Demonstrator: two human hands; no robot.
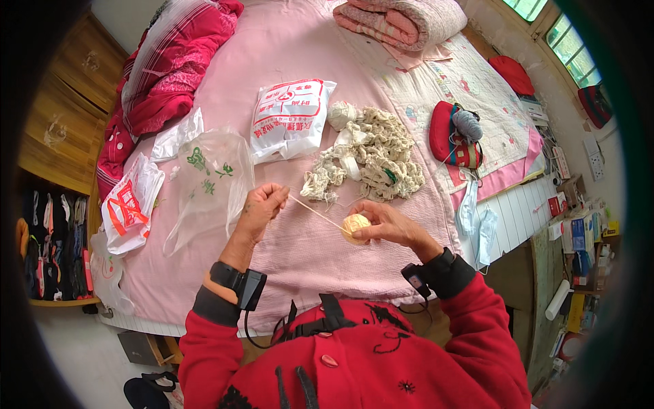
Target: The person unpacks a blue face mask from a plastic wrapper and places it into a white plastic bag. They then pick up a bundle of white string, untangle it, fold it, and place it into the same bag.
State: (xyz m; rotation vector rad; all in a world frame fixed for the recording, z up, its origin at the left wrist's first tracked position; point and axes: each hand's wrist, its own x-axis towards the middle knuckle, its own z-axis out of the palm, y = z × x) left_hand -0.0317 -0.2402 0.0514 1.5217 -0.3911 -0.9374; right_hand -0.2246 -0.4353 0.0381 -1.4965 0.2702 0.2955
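Observation:
A small ball of cream yarn (355,223) sits in my right hand (387,225), the thumb and fingers closed around its right side. From the ball a strand of yarn (315,210) runs taut up and left to my left hand (266,204), which pinches it between closed fingers. Just beyond both hands lies a loose, tangled heap of off-white yarn (385,146) on the pink bedspread (300,255). A paler wound ball (341,114) rests at the heap's far left edge. Something small and green shows among the strands.
A stuffed white plastic bag with red print (289,123) stands behind my left hand. Left of it lie a clear plastic bag (211,184) and another white bag (131,204). At the right are a red knitted piece with grey yarn (449,136), face masks (486,235) and a folded quilt (409,20).

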